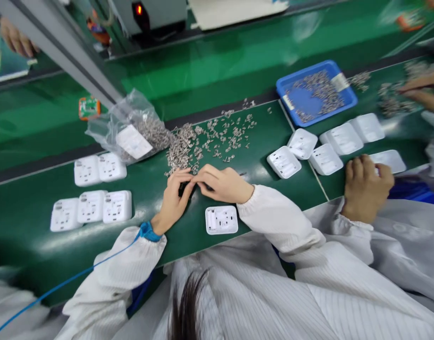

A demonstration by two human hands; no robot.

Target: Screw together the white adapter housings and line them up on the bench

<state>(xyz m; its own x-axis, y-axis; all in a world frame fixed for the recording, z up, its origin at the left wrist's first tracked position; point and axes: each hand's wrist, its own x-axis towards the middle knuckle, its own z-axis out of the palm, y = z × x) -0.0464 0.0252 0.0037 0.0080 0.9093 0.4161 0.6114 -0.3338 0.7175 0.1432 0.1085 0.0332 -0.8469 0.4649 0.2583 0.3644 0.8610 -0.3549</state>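
Observation:
My left hand [174, 198] and my right hand [222, 183] meet fingertip to fingertip over the green mat, both pinched on a small dark part [186, 188] I cannot make out clearly. Just beyond them lies a scatter of small metal clips [206, 139]. A white socket housing [221, 219] lies face-up right below my right wrist. A blue grounding strap [148, 231] circles my left wrist, its cord running off to the lower left.
A clear bag of clips [137, 132] lies at the left of the pile. Several white housings [91, 206] sit at left, more at right [302, 153]. A blue tray [316, 92] holds clips. A co-worker's hand [365, 186] rests at right.

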